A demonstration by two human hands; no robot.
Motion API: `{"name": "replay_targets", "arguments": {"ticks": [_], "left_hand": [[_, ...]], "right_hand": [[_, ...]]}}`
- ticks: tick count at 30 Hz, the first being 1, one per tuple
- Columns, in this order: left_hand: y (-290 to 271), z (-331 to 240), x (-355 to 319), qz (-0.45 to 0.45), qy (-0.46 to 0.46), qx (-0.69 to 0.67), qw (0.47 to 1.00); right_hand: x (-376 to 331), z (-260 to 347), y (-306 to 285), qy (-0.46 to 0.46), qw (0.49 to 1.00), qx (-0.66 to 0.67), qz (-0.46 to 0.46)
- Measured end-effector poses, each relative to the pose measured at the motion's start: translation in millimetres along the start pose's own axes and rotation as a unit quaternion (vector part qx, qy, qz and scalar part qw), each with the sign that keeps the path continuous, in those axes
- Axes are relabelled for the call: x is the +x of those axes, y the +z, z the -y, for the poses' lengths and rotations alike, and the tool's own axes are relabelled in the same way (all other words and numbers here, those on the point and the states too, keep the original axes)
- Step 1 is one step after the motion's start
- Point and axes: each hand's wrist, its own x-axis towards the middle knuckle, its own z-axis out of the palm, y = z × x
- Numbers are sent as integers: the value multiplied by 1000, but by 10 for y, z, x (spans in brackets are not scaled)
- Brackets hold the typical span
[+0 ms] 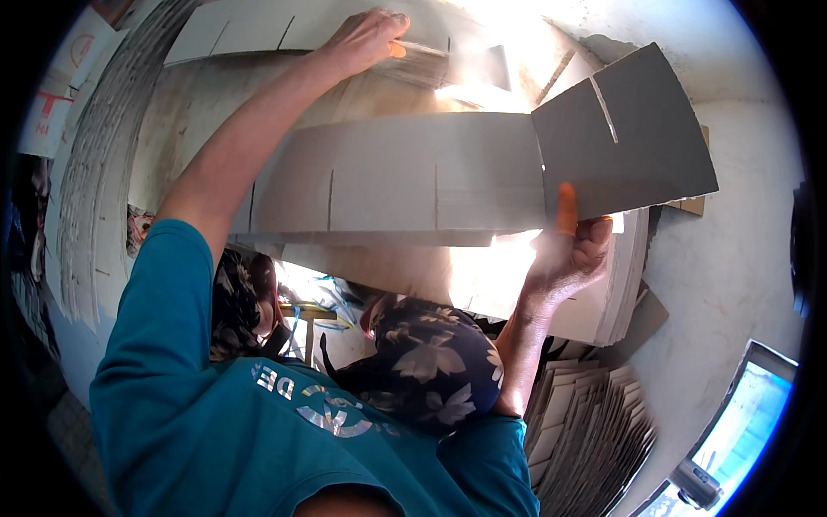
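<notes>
The floor (pixel 741 258) is pale, rough concrete, seen bare along the right side. On it, near the lower right, lies a fanned stack of flat grey cardboard blanks (pixel 586 431), their slotted edges stepped one over another. Just above that stack another thick pile of sheets (pixel 616 284) stands on the floor, with a brown cardboard scrap (pixel 650 314) poking out beneath its right edge. Along the left side a long, leaning row of cardboard sheets (pixel 95 198) runs edge-on — whether it rests on the floor itself cannot be told.
</notes>
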Motion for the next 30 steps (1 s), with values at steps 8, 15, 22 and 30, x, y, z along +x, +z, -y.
{"name": "replay_targets", "arguments": {"ticks": [8, 15, 22, 30], "left_hand": [[-190, -37, -14, -40, 70, -57, 995], [-565, -758, 42, -184, 287, 180, 923], [-630, -1009, -40, -213, 271, 192, 919], [-636, -1126, -77, -217, 281, 161, 921]], "right_hand": [[-46, 3, 36, 25, 999, -36, 2], [-122, -109, 59, -135, 980, -135, 57], [-130, -115, 52, -153, 983, -33, 98], [-128, 63, 33, -247, 958, -123, 82]]}}
